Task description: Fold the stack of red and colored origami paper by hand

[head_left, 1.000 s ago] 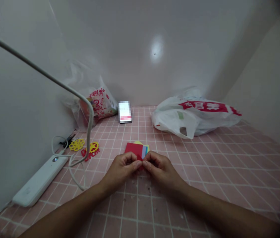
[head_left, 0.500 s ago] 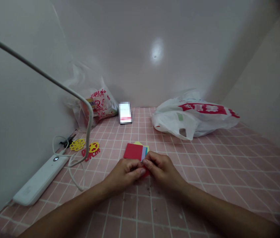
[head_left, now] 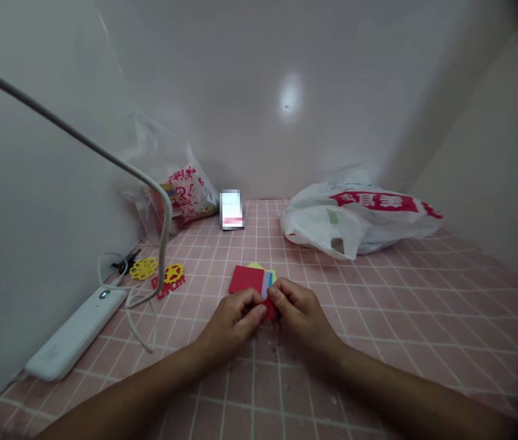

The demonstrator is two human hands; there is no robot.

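Observation:
A small piece of red paper (head_left: 269, 309) is pinched between both hands, low over the pink tiled surface. My left hand (head_left: 235, 315) has its thumb and forefinger closed on the left side of it. On the opposite side, my right hand (head_left: 302, 308) grips its edge with thumb and forefinger, and the fingers hide most of its outline. Just beyond the hands lies a stack of coloured paper with a red sheet (head_left: 246, 278) on top. Lilac, blue and yellow paper edges (head_left: 265, 282) stick out on its right and far sides.
Yellow and red cut-out shapes (head_left: 173, 273) lie at left beside a white power bank (head_left: 75, 333) with a looping cable (head_left: 142, 333). A phone (head_left: 232, 209) leans at the back between a clear bag (head_left: 189, 189) and a white plastic bag (head_left: 332, 223). Another cable (head_left: 79, 138) crosses the upper left.
My fingers have drawn slightly apart, so more of the red paper between them shows. My right hand has shifted a little right; the paper stack stays in place.

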